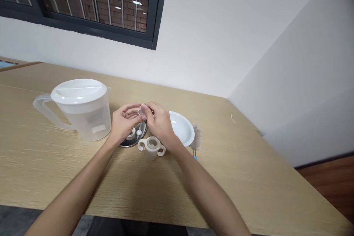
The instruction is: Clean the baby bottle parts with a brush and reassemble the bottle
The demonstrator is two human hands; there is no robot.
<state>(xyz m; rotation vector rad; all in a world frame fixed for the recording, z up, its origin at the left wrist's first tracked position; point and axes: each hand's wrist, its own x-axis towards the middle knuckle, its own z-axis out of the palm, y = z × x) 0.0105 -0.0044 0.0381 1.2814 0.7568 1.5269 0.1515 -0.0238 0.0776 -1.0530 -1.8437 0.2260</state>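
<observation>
Hands (pixel 125 122) (pixel 159 122) together, fingers (pixel 145 110) pinching small clear part (pixel 141 112) above metal plate (pixel 129 142).

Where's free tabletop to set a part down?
Bare wood: near the front edge of the table below the pitcher, and right of the white plate and brush. Crowded: centre, where both hands pinch a small clear piece above the metal dish and handled cup.

jug (pixel 80 112) left, plate (pixel 182 127) right, handled cup (pixel 152 146) before hands (pixel 142 121)

Even, soft indoor light
Ceiling lamps glint in the window (pixel 91 0); faint shadows lie on the surface (pixel 249 177); edges bow slightly.
</observation>
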